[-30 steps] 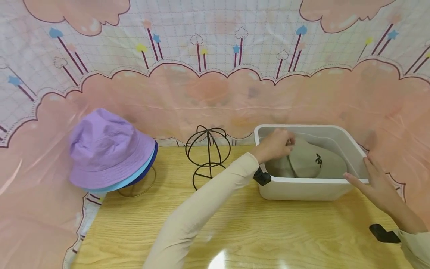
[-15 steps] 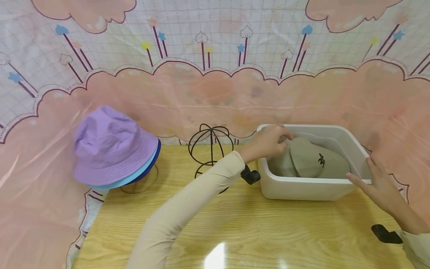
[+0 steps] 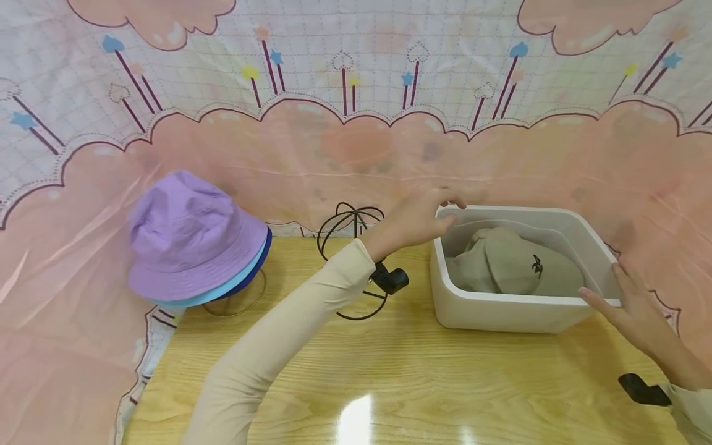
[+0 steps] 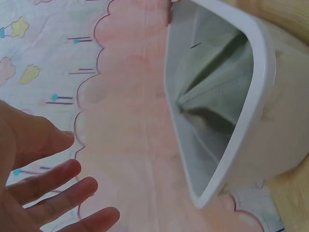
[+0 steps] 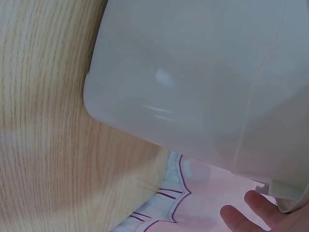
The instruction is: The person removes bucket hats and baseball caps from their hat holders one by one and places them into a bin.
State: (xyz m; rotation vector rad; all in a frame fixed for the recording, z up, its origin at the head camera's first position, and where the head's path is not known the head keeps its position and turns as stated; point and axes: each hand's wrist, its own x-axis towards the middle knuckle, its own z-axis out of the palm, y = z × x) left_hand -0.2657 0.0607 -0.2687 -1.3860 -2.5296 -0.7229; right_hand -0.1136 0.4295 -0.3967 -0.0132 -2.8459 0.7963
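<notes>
A white plastic bin (image 3: 512, 313) stands on the table at the right, with khaki baseball caps (image 3: 514, 262) inside; the front cap bears a dark embroidered mark. My left hand (image 3: 414, 219) hovers above and left of the bin's left rim and holds nothing. In the left wrist view its fingers are spread and slightly bent, apart from the bin. My right hand (image 3: 639, 315) rests at the bin's right front corner, thumb at the rim and fingers along the outer right side. The right wrist view shows fingertips (image 5: 236, 220) near the rim's underside.
A black wire hat stand (image 3: 356, 216) is partly hidden behind my left forearm. At the left, a purple bucket hat (image 3: 191, 238) sits atop light blue and dark blue ones on a wire stand (image 3: 245, 303). A printed cloth hangs behind the wooden table (image 3: 389, 371).
My left hand has withdrawn from the caps, moving left and up out of the bin. My right hand has stayed at the bin's corner. The head view has shifted slightly.
</notes>
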